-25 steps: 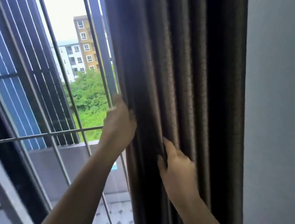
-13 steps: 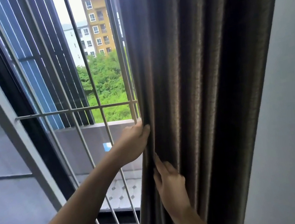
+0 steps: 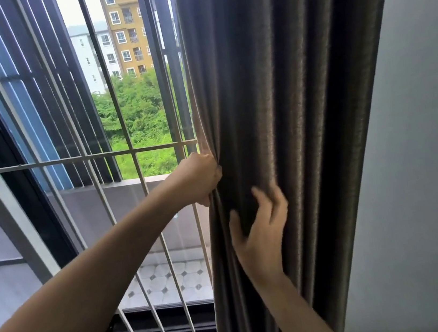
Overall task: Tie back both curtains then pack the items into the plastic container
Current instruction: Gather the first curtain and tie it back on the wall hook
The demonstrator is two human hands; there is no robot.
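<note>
A dark brown pleated curtain (image 3: 287, 100) hangs bunched against the right side of the window. My left hand (image 3: 200, 178) is closed on the curtain's left edge at about the height of the horizontal window bar. Lower and to the right, my right hand (image 3: 261, 233) lies against the folds, its fingers curled into a pleat. No tie-back, second curtain or plastic container is in view.
White metal window bars (image 3: 95, 156) and a dark window frame (image 3: 27, 192) fill the left. A grey wall (image 3: 423, 165) stands right of the curtain. Outside are a tiled balcony floor, trees and apartment blocks.
The view has tilted down and left, showing more window. My left hand has closed into a fist on the curtain edge. My right hand's fingers have curled deeper into the folds.
</note>
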